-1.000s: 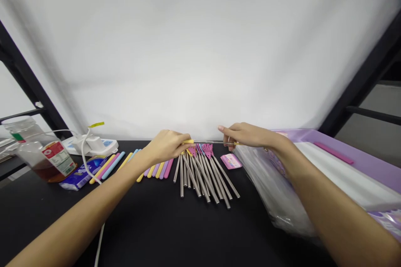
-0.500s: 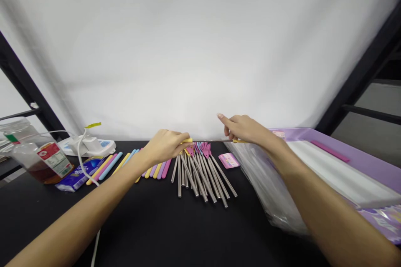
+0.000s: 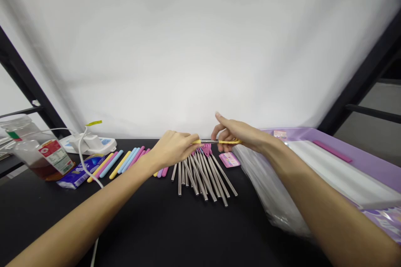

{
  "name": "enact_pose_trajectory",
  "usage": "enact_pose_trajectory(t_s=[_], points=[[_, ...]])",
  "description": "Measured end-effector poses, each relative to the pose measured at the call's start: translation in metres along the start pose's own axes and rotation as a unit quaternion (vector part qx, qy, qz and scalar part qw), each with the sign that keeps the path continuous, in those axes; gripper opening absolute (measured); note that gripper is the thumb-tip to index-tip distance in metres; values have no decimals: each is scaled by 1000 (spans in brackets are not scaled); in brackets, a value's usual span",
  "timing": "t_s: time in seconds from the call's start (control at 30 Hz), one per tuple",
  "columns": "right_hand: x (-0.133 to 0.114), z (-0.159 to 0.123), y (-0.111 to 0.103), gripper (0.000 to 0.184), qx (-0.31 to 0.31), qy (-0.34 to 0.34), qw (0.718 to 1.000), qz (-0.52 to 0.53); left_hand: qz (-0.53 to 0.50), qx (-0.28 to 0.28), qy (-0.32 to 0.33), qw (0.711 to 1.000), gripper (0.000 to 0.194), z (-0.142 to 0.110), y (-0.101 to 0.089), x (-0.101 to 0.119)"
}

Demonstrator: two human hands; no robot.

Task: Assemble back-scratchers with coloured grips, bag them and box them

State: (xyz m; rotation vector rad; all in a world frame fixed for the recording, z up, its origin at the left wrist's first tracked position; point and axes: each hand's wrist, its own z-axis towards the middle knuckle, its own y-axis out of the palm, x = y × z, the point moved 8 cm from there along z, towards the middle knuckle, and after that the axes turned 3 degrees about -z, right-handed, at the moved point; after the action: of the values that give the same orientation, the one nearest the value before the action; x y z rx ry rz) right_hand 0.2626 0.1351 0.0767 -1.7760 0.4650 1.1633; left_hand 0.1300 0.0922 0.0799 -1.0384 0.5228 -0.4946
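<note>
A telescopic back scratcher (image 3: 209, 141) with yellow ends and a short steel rod lies level between my hands. My left hand (image 3: 173, 147) is closed around its yellow handle, with only the tip showing. At the other end, the fingers of my right hand (image 3: 239, 133) curl around the yellow head, while the thumb points up and away. Just below is a fanned pile of steel rods (image 3: 203, 177) with pink claw heads (image 3: 206, 149); my left hand covers part of it. Several coloured handle tubes (image 3: 125, 162) lie left of the pile, partly behind my left arm.
A pink card (image 3: 229, 159) lies right of the pile. Clear plastic bags (image 3: 266, 187) lean by a purple tray (image 3: 300, 134) on the right. To the left are a jar (image 3: 40, 150), a blue packet (image 3: 78, 175), a power strip (image 3: 105, 146) and a white cable (image 3: 82, 154).
The steel rod between the yellow ends has become shorter. My left hand has shifted right, toward my right hand, whose fingers have curled in more around the head.
</note>
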Motion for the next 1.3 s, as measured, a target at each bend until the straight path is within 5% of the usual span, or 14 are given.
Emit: enact_pose_trajectory(t_s=[0.13, 0.4, 0.63, 0.73, 0.97, 1.17, 1.3], points=[[-4, -3, 6, 63, -46, -66, 986, -149, 22, 14, 21, 999, 32, -3, -2, -2], [-1, 4, -1, 67, -22, -105, 966, -236, 33, 31, 31, 999, 35, -5, 1, -4], [7, -2, -8, 72, -31, -11, 939, -342, 55, -2, 29, 998, 29, 5, 8, 3], [-3, -1, -7, 72, 12, -30, 935, -353, 96, 14, 27, 995, 28, 6, 6, 5], [4, 3, -33, 67, 112, -11, 914, -390, 90, -41, -30, 995, 26, -4, -1, -35], [-7, 2, -26, 65, 123, -44, 899, -418, 119, -45, 10, 992, 25, 1, -1, -13], [4, -4, -51, 62, 133, -6, 896, -423, 97, -31, -22, 995, 27, -4, -7, -33]])
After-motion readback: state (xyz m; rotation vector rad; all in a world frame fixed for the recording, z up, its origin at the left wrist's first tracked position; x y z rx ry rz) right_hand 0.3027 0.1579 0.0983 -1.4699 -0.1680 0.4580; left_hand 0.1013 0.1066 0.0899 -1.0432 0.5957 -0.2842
